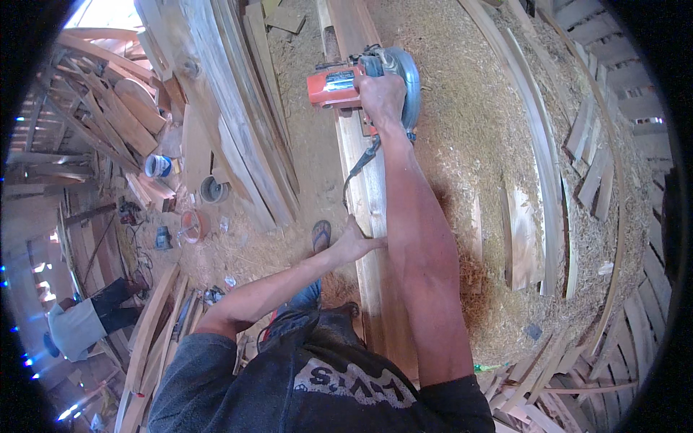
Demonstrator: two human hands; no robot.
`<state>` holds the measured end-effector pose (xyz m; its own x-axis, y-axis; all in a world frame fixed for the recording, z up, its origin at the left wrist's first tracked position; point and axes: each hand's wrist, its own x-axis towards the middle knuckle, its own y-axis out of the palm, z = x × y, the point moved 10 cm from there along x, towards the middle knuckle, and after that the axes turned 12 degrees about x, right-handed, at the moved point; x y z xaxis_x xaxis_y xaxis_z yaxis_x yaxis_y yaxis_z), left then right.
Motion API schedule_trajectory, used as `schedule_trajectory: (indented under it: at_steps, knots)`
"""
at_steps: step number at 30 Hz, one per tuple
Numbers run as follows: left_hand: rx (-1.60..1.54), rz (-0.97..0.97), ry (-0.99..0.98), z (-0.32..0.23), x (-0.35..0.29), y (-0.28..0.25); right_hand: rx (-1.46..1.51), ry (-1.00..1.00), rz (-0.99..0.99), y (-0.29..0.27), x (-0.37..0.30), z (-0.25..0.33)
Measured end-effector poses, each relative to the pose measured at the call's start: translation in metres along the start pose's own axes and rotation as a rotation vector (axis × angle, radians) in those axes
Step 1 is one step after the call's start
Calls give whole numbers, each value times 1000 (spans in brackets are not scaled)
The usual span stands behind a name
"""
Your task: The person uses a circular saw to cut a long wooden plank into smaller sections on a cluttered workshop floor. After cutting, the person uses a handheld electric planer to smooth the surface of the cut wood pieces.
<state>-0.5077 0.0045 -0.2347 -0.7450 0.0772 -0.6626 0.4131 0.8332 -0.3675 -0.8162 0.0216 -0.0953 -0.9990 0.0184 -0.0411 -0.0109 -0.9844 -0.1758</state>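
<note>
My right hand (pixel 382 99) is closed round the handle of an orange circular saw (pixel 336 86) with a rounded metal blade guard. The saw rests on a long wooden plank (pixel 372 278) that runs from my body to the far edge of view. Nearer to me, my left hand (pixel 354 244) grips the plank's left edge, its thumb stretched across the top and its other fingers partly hidden. A dark power cord (pixel 355 169) hangs from the back of the saw and drops toward the left hand's fingertips.
Long boards (pixel 242 137) lie stacked to the left, near a grey pot (pixel 214 190) and a white-and-blue bucket (pixel 157 166). Curved planks (pixel 541 144) lie on the sawdust-covered ground at right. Another person (pixel 79 328) bends at the far left. My sandalled foot (pixel 322 234) stands beside the plank.
</note>
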Motion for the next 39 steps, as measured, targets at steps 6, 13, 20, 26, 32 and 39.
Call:
schedule_trajectory:
  at_steps: [6, 13, 20, 26, 32, 39]
  knots:
    - [-39, 65, -149, 31, 12, 13, -28, -51, 9, 23, 25, 8]
    - [-101, 42, -97, 40, 55, 12, -60, -13, -40, 21, 72, -4]
    - [-209, 152, -148, 10, 112, -67, -109, -71, -41, 46, 117, -3]
    - [3, 269, 92, 18, 136, -42, -49, 60, -10, 66, 146, 0]
    - [69, 348, 107, 21, 139, -30, 19, 64, -65, 75, 177, 7]
    - [86, 430, 93, 25, 139, -25, 37, 113, -5, 104, 207, 16]
